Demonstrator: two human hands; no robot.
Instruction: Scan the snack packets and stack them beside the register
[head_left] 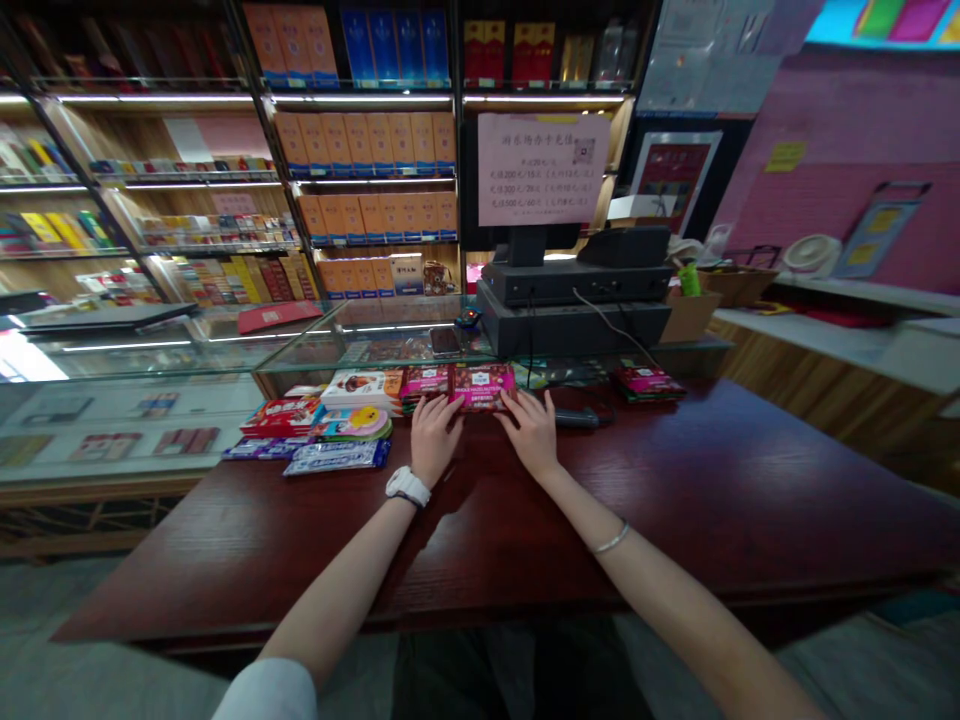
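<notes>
Both my arms reach forward over a dark red wooden table [675,500]. My left hand [433,432], with a white watch on its wrist, has its fingertips on the left end of a pink and red snack pack [483,385]. My right hand [531,430], a thin bracelet on its forearm, lies flat with fingers spread, touching the pack's right end. The pack lies flat at the table's far edge. A second pink pack [424,382] lies just left of it, near my left fingertips.
Left of my hands lie more snack packs: a white box [364,386], a red pack [281,413], a blue wrapped bar [337,456]. Pink packs [646,382] and a dark handheld device [577,418] lie to the right. Behind stand a glass counter [315,345] and a till [574,290].
</notes>
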